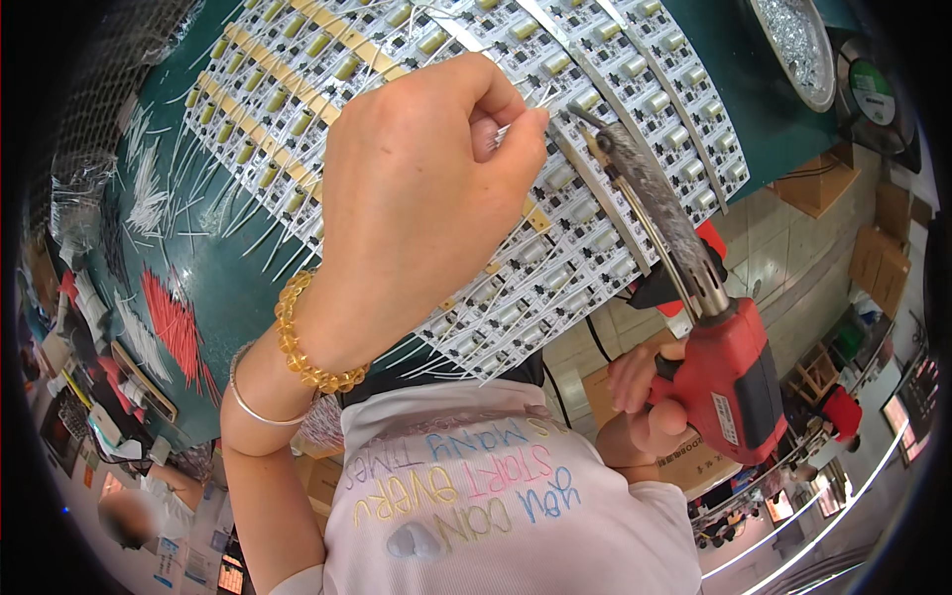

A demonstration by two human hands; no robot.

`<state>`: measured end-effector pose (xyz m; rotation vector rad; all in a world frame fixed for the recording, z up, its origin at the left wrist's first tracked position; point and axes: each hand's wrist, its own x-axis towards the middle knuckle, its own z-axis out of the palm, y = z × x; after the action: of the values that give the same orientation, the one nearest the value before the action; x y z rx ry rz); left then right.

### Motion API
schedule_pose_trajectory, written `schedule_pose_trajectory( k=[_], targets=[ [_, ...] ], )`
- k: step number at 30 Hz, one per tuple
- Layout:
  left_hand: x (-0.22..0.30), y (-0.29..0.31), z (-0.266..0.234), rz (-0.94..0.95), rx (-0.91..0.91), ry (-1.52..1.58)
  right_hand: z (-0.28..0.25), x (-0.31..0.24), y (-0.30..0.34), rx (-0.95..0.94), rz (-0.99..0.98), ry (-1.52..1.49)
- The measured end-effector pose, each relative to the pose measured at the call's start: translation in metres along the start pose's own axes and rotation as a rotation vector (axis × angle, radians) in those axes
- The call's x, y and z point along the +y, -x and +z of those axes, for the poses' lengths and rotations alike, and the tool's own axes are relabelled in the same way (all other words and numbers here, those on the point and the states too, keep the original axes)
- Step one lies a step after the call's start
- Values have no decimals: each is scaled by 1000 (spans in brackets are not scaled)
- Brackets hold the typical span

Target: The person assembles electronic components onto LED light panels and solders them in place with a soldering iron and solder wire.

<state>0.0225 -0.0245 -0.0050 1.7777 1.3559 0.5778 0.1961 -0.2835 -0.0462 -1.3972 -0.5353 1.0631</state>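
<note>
My left hand [426,178] is over a large panel of small white circuit boards [526,278], its thumb and forefinger pinched on thin white wires [504,131]. A beaded bracelet and a bangle circle that wrist. In my right hand [645,392] is a red and black soldering gun [729,382], gripped by its handle. The gun's long metal barrel slants up and left, and its tip comes down on the boards just right of my left fingertips. Whether the tip touches a wire end is too small to tell. More white wires trail from the panel's left and near edges.
Loose white wires [149,193] and a bundle of red wires [174,322] lie on the green table [253,307] to the left. Metal strips cross the panel. At the far right are a bowl of small clear pieces [828,84] and a dark spool [871,89]. Cardboard boxes [878,268] stand beyond.
</note>
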Motion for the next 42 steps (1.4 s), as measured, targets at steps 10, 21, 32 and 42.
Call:
schedule_pose_trajectory(
  k=[10, 21, 32, 42],
  targets=[
    [-1, 1, 2, 19, 10, -28, 52, -31, -24, -123, -111, 28],
    [7, 13, -12, 330, 202, -98, 54, -37, -19, -5, -151, -36],
    [-1, 17, 0, 27, 3, 202, 55, -41, -20, -44, -121, 78],
    [3, 19, 8, -73, -33, 192, 59, -48, -25, -93, -78, 128]
  ],
)
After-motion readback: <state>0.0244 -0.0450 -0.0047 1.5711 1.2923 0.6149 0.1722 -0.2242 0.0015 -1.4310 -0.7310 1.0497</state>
